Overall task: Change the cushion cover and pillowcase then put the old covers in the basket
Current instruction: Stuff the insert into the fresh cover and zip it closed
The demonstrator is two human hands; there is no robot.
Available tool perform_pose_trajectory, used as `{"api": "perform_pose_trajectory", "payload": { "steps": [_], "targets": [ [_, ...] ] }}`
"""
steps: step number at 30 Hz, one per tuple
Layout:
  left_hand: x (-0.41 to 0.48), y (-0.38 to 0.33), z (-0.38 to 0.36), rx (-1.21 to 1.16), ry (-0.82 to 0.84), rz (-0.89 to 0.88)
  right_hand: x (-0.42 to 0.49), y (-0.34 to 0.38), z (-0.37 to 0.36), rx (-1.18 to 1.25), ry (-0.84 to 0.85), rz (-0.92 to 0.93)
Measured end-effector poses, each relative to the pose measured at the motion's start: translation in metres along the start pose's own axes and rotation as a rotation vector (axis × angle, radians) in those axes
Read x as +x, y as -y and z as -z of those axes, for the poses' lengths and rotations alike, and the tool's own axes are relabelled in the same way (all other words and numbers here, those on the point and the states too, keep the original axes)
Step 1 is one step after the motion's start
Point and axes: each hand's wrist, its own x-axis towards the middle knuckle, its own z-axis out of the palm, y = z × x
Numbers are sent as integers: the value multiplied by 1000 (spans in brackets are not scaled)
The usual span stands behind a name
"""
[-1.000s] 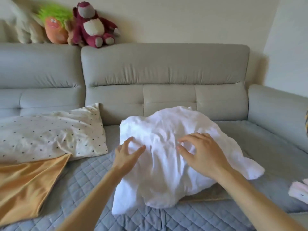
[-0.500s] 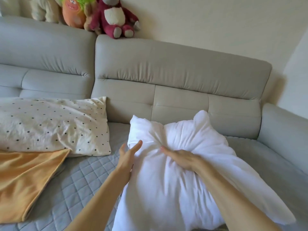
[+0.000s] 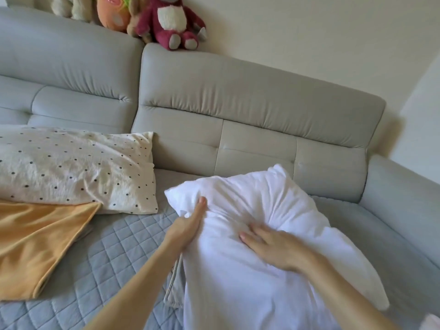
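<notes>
Pillow lies under right hand, left hand flat against its side

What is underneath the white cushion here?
A strip of beige fabric with a corded edge pokes out under the left side of the white cushion, lying on the quilted mat. The cushion covers the rest, so how far that fabric extends cannot be seen.

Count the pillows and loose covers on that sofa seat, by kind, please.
Pillows: 2, the white pillow and the dotted pillow.
Loose covers: 2, the orange cover and the grey cover under the white pillow.
Total: 4.
</notes>
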Motion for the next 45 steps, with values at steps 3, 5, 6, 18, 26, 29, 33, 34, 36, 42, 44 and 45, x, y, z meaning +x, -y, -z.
{"api": "perform_pose_trajectory", "payload": {
  "steps": [3,5,6,18,26,29,33,34,36,42,44,45],
  "targets": [
    [-11,0,10,-271,165,-63,-18,-13,4,151,0,94],
    [-14,7,7,-335,290,-66,-31,-18,1,262,-92,126],
    [-16,11,2,-326,318,-70,-38,-19,-4,242,-196,149],
    [-28,17,-31,-391,51,-9,-22,-5,-33,-182,-158,-48],
    [-17,30,-28,-340,148,-57,-45,9,-36,658,215,-46],
    [-17,25,-34,-329,44,-187,-50,1,-43,724,405,8],
    [-20,20,-44,-320,85,-155,-40,-4,-58,37,-64,-35],
    [-23,23,-48,-261,150,-126,-38,-4,-61,57,-88,-57],
    [-32,31,-55,-147,221,-131,-34,-3,-56,169,-17,-79],
    [-32,43,-55,-373,137,-102,-35,-9,-46,640,144,-107],
    [-28,44,-53,-402,163,-108,-27,-15,-62,269,40,-55],
    [-29,44,-52,-374,183,-125,-23,-17,-71,112,-22,-25]
  ]
}}
